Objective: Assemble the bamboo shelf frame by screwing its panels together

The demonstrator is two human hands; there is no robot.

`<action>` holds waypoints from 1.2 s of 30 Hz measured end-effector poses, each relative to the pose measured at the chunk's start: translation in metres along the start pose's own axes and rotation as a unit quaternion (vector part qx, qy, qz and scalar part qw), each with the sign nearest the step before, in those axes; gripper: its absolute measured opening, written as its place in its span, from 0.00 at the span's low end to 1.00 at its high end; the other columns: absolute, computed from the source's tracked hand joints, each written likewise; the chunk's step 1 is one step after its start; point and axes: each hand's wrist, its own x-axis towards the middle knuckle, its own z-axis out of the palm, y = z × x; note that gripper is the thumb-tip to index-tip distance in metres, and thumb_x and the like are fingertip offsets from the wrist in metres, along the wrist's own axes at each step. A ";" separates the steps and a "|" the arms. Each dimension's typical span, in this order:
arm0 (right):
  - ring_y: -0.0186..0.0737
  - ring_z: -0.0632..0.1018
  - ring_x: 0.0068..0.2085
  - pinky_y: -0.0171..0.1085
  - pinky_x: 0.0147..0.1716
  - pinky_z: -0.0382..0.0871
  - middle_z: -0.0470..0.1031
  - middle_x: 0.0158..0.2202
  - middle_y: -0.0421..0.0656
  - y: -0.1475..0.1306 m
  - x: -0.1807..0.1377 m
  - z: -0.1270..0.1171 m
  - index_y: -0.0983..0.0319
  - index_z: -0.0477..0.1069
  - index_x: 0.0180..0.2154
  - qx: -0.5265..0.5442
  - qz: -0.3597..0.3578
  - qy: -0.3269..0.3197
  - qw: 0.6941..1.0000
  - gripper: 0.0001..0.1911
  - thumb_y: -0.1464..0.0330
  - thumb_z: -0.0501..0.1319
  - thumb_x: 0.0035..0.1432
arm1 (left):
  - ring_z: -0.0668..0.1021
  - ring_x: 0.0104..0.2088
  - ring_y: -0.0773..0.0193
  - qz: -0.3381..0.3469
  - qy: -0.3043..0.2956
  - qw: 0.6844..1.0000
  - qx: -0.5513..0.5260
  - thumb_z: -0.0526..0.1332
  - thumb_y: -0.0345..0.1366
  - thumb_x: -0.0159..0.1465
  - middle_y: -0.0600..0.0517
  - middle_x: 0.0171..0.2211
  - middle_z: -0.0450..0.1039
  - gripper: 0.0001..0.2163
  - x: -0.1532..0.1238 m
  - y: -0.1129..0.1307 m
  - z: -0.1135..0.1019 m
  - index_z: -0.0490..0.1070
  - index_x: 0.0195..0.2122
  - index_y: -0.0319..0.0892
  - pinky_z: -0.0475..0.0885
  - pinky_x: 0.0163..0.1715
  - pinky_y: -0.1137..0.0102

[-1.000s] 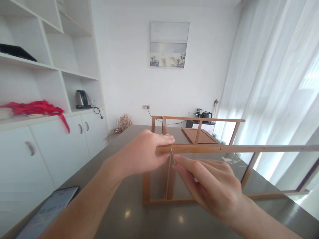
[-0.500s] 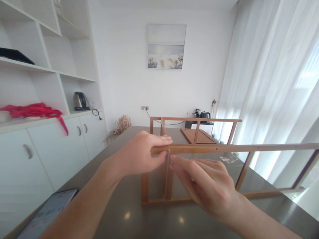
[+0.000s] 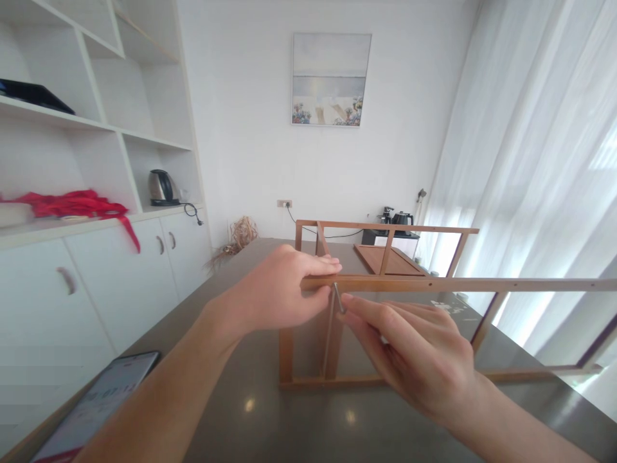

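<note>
A brown wooden frame point(image 3: 395, 283) of rails and cross slats lies on its side on the grey table. My left hand point(image 3: 270, 292) is closed around its near upper rail at the left end, fingers over the top and thumb below. Just right of that thumb, my right hand point(image 3: 419, 357) pinches a thin metal hex key point(image 3: 339, 299) between thumb and forefinger. The key slants, its upper end against the rail's front face. Whatever it meets there is too small to make out. Several dark holes dot the rail farther right.
A phone point(image 3: 99, 405) lies at the table's left edge beside my left forearm. Behind the frame rests a flat wooden panel point(image 3: 388, 260). White cabinets point(image 3: 110, 276) line the left, with a kettle point(image 3: 162, 188) on the shelf. A sheer curtain point(image 3: 540, 161) hangs at right.
The hex key has turned slightly and leans more, my right fingers moving with it. My left hand keeps its grip on the rail. The whole view has shifted a little.
</note>
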 end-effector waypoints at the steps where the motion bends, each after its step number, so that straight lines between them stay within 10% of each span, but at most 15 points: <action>1: 0.26 0.73 0.25 0.31 0.27 0.67 0.75 0.27 0.37 0.000 0.000 0.000 0.68 0.73 0.45 -0.001 0.000 -0.001 1.000 0.08 0.77 0.65 0.63 | 0.78 0.57 0.59 0.000 0.000 1.000 0.000 0.60 0.31 0.63 0.50 0.56 0.76 0.18 0.000 0.000 0.000 0.78 0.54 0.44 0.73 0.59 0.66; 36: 0.27 0.76 0.25 0.31 0.28 0.72 0.79 0.29 0.37 -0.001 0.001 -0.002 0.66 0.75 0.46 -0.028 -0.006 0.005 1.000 0.12 0.77 0.68 0.60 | 0.84 0.46 0.56 -0.004 0.015 1.000 0.005 0.60 0.31 0.61 0.54 0.41 0.84 0.12 0.000 0.002 0.000 0.82 0.40 0.48 0.77 0.50 0.65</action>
